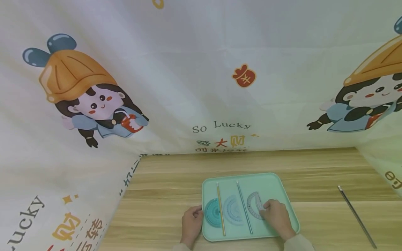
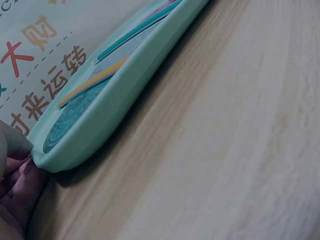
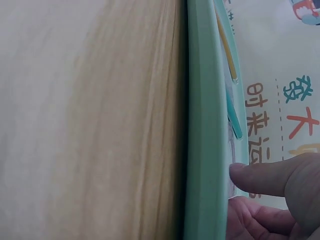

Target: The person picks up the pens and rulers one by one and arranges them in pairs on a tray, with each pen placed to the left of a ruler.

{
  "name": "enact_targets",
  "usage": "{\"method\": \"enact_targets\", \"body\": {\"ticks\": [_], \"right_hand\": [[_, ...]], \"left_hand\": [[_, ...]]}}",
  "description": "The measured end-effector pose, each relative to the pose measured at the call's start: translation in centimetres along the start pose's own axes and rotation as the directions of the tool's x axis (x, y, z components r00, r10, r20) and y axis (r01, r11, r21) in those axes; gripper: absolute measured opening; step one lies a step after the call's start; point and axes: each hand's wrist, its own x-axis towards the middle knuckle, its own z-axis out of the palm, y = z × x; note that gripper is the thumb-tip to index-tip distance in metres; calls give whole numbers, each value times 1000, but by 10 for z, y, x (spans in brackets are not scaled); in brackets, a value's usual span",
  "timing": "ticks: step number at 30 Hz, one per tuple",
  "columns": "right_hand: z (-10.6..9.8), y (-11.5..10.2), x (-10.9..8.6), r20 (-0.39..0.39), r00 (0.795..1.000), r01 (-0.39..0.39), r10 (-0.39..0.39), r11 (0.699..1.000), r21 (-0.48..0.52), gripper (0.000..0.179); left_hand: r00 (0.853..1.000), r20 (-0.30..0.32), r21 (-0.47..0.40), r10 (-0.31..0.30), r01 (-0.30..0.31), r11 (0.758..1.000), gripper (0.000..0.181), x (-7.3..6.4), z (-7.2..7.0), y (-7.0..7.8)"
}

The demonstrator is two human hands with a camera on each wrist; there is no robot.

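Note:
A mint green tray [image 1: 273, 184] lies on the table, bearing three protractors with two pencils between them. My left hand [image 1: 192, 225] grips the tray's left rim; in the left wrist view its thumb and fingers meet at the tray's corner. Inside the tray, my right hand [image 1: 277, 216] pinches the right edge of a clear greyish protractor [image 1: 250, 203], covering part of it. Left of that lie a teal pencil [image 1: 244, 207], a pale blue protractor [image 1: 230, 209], a yellow pencil [image 1: 221, 209] and a teal protractor [image 1: 212, 213]. The pencils run lengthwise, roughly parallel.
A dark pencil [image 1: 357, 217] lies apart on the wooden table [image 1: 157, 202], right of the tray. White printed cloth [image 1: 182, 69] with cartoon figures and lettering hangs behind the table and along both sides.

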Motion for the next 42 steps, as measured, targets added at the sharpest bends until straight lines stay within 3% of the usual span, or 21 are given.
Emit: {"method": "enact_targets", "body": {"ticks": [12,19,31,38,42], "right_hand": [[-6,7,-6,-59,997,51,-49,998,31,27],[-14,17,-14,-121,986,118,-115,993,20,30],[-34,37,-32,-193,961,209,-196,977,46,34],[-49,49,-41,-138,982,128,-129,992,-11,42],[-58,59,-47,-141,984,103,-107,994,-35,43]], "left_hand": [[1000,0,11,14,-14,1000,25,-2,-1,2],[999,-19,23,28,-27,999,25,-2,1,1],[999,7,12,31,-31,999,26,-1,2,-1],[999,4,27,32,-33,999,25,-3,1,0],[999,6,29,38,-38,999,26,-3,1,-1]]}}
